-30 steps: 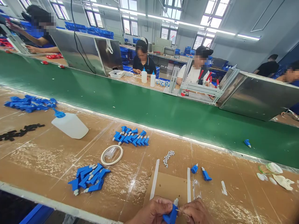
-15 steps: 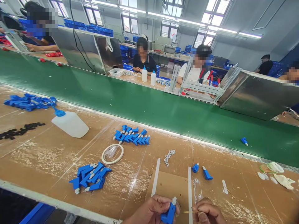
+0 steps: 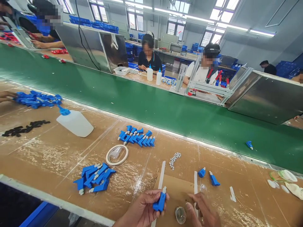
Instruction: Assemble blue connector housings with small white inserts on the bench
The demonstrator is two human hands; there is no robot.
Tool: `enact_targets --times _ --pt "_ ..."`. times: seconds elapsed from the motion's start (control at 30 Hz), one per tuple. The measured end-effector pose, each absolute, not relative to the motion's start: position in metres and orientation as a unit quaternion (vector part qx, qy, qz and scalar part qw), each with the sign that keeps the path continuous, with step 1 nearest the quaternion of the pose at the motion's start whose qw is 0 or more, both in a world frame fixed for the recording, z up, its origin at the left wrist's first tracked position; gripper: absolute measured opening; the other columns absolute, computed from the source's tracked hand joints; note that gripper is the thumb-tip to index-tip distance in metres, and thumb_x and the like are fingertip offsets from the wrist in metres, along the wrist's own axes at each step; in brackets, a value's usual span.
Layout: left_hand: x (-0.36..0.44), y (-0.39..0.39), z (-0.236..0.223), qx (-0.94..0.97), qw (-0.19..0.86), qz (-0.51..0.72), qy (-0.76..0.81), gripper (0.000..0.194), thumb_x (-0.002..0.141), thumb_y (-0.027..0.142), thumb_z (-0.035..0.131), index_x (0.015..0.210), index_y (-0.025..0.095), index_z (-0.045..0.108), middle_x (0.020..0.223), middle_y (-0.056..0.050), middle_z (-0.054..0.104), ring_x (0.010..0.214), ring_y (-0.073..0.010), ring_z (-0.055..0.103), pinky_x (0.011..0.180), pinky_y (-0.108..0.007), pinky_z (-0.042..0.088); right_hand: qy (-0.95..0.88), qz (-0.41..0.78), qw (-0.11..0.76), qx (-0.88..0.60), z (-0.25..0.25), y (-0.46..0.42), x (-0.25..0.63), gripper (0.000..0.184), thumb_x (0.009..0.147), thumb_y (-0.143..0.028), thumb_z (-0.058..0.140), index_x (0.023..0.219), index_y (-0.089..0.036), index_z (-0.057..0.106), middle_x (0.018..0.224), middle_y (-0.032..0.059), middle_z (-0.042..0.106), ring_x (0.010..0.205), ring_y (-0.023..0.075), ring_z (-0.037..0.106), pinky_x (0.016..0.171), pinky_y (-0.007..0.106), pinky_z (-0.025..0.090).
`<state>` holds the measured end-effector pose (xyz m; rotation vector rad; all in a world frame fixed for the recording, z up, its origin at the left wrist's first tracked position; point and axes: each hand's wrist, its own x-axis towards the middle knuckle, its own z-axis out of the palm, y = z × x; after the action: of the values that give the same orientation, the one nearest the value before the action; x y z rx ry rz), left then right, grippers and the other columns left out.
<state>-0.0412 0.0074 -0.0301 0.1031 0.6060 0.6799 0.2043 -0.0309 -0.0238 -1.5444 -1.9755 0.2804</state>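
my left hand (image 3: 144, 209) grips blue connector (image 3: 160, 201), raised higher than before | my right hand (image 3: 201, 211) now open, stick gone, fingers beside small round dish (image 3: 180, 215) on near tabletop (image 3: 47, 157)

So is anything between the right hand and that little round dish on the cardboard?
Nothing visible. The right hand lies beside the round dish, fingertips next to its rim, with only bare cardboard between them. The left hand holds the blue connector off to the side.

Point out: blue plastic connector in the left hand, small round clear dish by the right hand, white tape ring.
blue plastic connector (image 3: 160, 202), head view, mid body.
small round clear dish (image 3: 180, 215), head view, centre.
white tape ring (image 3: 109, 159), head view, left rim.
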Motion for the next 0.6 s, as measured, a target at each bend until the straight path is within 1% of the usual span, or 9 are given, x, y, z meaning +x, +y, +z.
enact_targets --times 0.07,0.1,0.23,0.33,0.47,0.6 --pt "-0.044 0.007 -0.036 0.040 0.896 0.340 0.283 0.025 0.072 0.027 0.086 0.083 0.006 0.079 0.064 -0.008 0.072 0.053 -0.0114 0.069 0.048 -0.012 0.049 -0.734 0.124 0.300 -0.597 -0.018 -0.008 0.204 0.023 0.105 -0.038 0.047 0.104 -0.024 0.065 0.082 0.0053 0.069 0.065 0.0212 0.068 0.058 0.030 0.056" --pt "-0.045 0.007 -0.039 0.034 0.895 0.347 0.277 0.023 0.074 0.026 0.084 0.084 0.006 0.079 0.065 -0.008 0.072 0.054 -0.0116 0.069 0.049 -0.012 0.050 -0.743 0.130 0.290 -0.589 -0.017 0.005 0.203 0.023 0.105 -0.037 0.046 0.102 -0.023 0.065 0.079 0.0048 0.069 0.065 0.0211 0.068 0.057 0.030 0.056" --pt "-0.048 0.009 -0.048 0.028 0.905 0.347 0.245 0.022 0.077 0.026 0.082 0.084 0.006 0.079 0.067 -0.010 0.073 0.056 -0.0131 0.071 0.049 -0.012 0.049 -0.781 0.136 0.259 -0.552 -0.024 0.054 0.192 0.027 0.105 -0.033 0.042 0.099 -0.022 0.066 0.084 0.0070 0.073 0.075 0.0250 0.072 0.066 0.036 0.058" --pt "-0.050 0.012 -0.053 0.029 0.911 0.337 0.235 0.022 0.078 0.026 0.082 0.086 0.006 0.079 0.068 -0.010 0.074 0.057 -0.0136 0.071 0.049 -0.013 0.049 -0.801 0.140 0.234 -0.533 -0.033 0.071 0.183 0.030 0.106 -0.031 0.039 0.096 -0.022 0.066 0.086 0.0078 0.074 0.077 0.0264 0.073 0.067 0.038 0.058" --pt "-0.049 0.015 -0.061 0.035 0.912 0.332 0.240 0.023 0.080 0.027 0.080 0.088 0.006 0.079 0.069 -0.010 0.074 0.055 -0.0133 0.070 0.048 -0.014 0.048 -0.822 0.142 0.207 -0.511 -0.035 0.077 0.177 0.035 0.107 -0.028 0.033 0.094 -0.021 0.065 0.086 0.0084 0.073 0.077 0.0249 0.072 0.066 0.036 0.058" --pt "-0.046 0.015 -0.064 0.034 0.909 0.338 0.243 0.026 0.079 0.029 0.081 0.087 0.004 0.078 0.069 -0.011 0.073 0.054 -0.0128 0.070 0.049 -0.013 0.048 -0.835 0.131 0.177 -0.504 -0.038 0.081 0.175 0.036 0.105 -0.025 0.034 0.093 -0.020 0.067 0.083 0.0091 0.070 0.074 0.0254 0.069 0.064 0.036 0.054"
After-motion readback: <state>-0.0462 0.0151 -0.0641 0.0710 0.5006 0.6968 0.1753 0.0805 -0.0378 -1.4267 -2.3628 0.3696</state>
